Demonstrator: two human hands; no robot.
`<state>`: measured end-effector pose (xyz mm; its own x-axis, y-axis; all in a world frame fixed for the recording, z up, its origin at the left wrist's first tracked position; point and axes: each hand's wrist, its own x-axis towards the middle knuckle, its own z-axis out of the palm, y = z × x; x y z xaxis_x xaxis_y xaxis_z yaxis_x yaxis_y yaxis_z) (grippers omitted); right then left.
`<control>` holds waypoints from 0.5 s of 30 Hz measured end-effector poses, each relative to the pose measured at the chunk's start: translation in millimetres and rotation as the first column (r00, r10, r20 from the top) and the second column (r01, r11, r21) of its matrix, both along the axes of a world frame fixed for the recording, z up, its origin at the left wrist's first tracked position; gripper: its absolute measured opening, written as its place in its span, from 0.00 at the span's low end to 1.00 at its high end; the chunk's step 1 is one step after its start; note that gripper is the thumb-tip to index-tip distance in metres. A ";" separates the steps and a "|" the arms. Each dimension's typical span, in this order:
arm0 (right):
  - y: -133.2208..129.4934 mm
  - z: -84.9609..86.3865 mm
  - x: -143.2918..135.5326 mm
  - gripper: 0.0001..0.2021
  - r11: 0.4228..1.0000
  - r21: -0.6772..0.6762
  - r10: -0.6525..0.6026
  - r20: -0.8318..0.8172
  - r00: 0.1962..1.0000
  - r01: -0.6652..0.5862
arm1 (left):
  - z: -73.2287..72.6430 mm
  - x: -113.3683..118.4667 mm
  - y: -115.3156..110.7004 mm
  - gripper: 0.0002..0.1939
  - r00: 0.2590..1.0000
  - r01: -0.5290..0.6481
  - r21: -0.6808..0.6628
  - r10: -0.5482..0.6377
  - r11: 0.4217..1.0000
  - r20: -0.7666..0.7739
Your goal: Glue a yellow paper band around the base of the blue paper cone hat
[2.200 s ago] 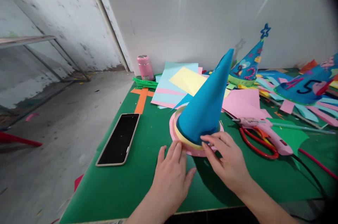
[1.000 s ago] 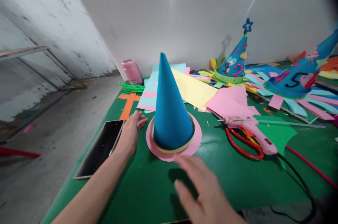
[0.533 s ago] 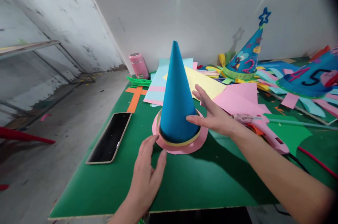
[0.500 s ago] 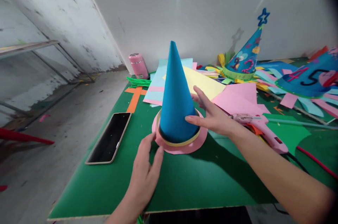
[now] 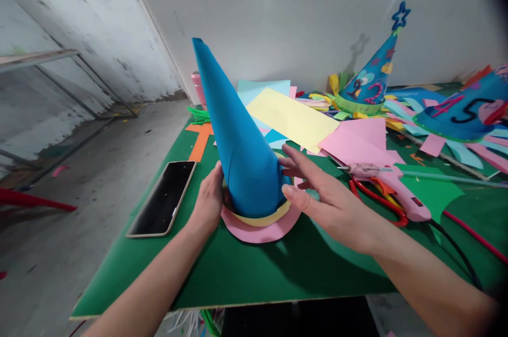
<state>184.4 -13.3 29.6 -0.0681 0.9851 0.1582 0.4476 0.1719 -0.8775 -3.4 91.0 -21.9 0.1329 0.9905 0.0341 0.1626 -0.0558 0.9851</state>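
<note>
A blue paper cone (image 5: pixel 246 146) leans to the left inside a yellow paper band (image 5: pixel 260 219) on a pink paper brim (image 5: pixel 260 234), low over the table. Its lower right side is dented beside my right fingers. My left hand (image 5: pixel 208 197) holds the base from the left, its fingertips hidden behind the cone. From the right, my right hand (image 5: pixel 323 199) presses the base with thumb and fingers, the index finger stretched out above.
On the green table (image 5: pixel 238 279) lie a phone (image 5: pixel 162 199), orange strips (image 5: pixel 200 144), a yellow sheet (image 5: pixel 291 115), pink paper (image 5: pixel 355 138), red-handled scissors (image 5: pixel 397 216) and a pink glue gun (image 5: pixel 405 194). Two decorated hats (image 5: pixel 369 80) stand at the back right. A pink bottle (image 5: pixel 197 85) is partly hidden.
The cone has gone from upright to tilted left, its tip moving left. My left hand has moved up from the brim's front to the cone's left side; my right hand stays at its right.
</note>
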 end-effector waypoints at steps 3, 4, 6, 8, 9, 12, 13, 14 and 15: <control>-6.2 -6.3 -3.1 0.28 1.000 0.011 -0.006 -0.026 1.000 0.007 | -6.3 4.7 19.8 0.21 1.000 0.015 0.045 -0.016 0.999 0.012; -7.4 -8.9 -3.1 0.27 1.000 0.017 -0.018 -0.030 0.999 0.018 | -7.9 6.1 24.5 0.22 1.000 0.026 0.062 -0.027 0.998 0.008; -8.3 -14.7 -1.2 0.26 0.998 0.038 -0.055 -0.034 0.998 0.056 | -8.4 7.1 28.7 0.21 0.999 0.048 0.101 -0.047 0.994 -0.016; -8.0 -21.1 2.6 0.23 0.991 0.073 -0.113 -0.033 0.993 0.115 | -5.8 4.0 25.5 0.21 0.997 0.051 0.148 -0.043 0.988 -0.057; -7.9 -24.3 4.8 0.22 0.984 0.095 -0.150 -0.028 0.988 0.152 | -3.9 0.7 21.4 0.20 0.996 0.041 0.179 -0.027 0.983 -0.080; -9.9 -32.7 10.3 0.16 0.954 0.161 -0.256 -0.002 0.967 0.253 | 1.8 -14.6 0.4 0.15 0.988 -0.006 0.291 0.052 0.957 -0.148; -11.3 -35.0 11.2 0.14 0.945 0.179 -0.279 0.012 0.960 0.273 | 3.4 -20.0 -8.5 0.12 0.982 -0.008 0.337 0.071 0.941 -0.175; -13.1 -37.0 11.5 0.12 0.939 0.196 -0.292 0.028 0.956 0.281 | 5.0 -24.7 -17.9 0.09 0.975 0.012 0.384 0.074 0.923 -0.208; -14.9 -38.9 11.4 0.11 0.936 0.211 -0.298 0.049 0.953 0.281 | 6.6 -28.3 -27.2 0.07 0.964 0.053 0.447 0.070 0.893 -0.255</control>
<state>195.9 -28.2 -9.3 0.1952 0.9127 0.3589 0.5702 0.1921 -0.7987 -31.7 63.7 -15.3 0.1899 0.8785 0.4385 0.4094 -0.4767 0.7779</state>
